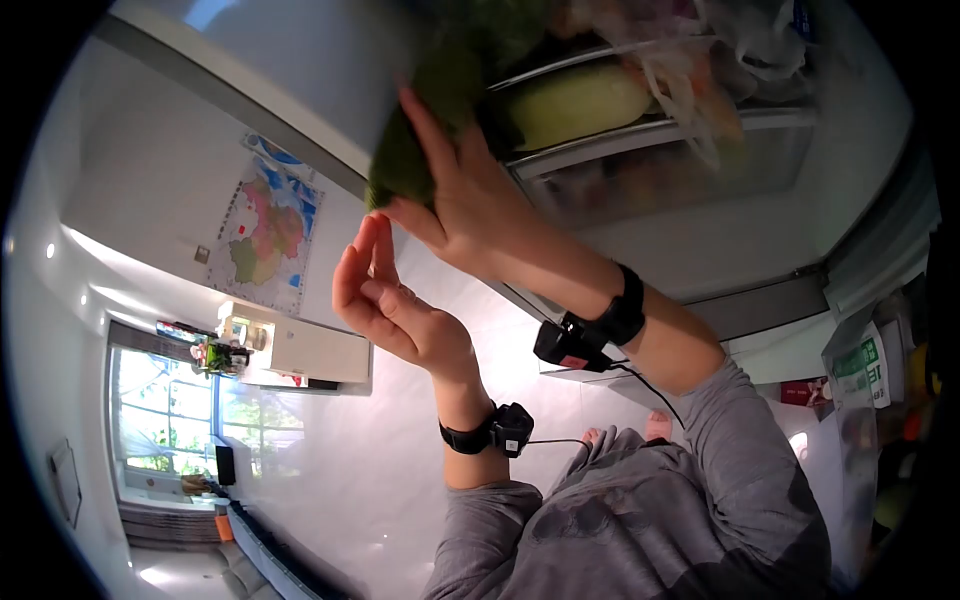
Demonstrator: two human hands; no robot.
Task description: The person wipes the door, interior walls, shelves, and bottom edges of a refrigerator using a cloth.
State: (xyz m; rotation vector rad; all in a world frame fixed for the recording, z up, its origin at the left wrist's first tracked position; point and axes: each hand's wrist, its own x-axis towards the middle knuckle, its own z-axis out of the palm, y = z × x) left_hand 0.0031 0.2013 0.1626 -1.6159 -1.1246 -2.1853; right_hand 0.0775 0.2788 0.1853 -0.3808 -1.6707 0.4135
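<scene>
In the head view, my right hand (468, 195) reaches into the open refrigerator and grips a dark green vegetable (405, 165), its fingers stretched along one side. The vegetable's upper part lies in shadow, and I cannot make out its exact kind. Just below its lower end is my left hand (400, 310), with fingers loosely bent, fingertips close to the vegetable and nothing visible in the palm. Beside my right hand, a long pale green vegetable (580, 105) lies on a refrigerator shelf.
Plastic bags (690, 90) with produce hang over the shelf edge above a clear drawer (670, 170). The refrigerator door (270, 80) stands open at upper left. A wall map (268, 230), a white cabinet (310, 350) and a window (165, 410) are farther left.
</scene>
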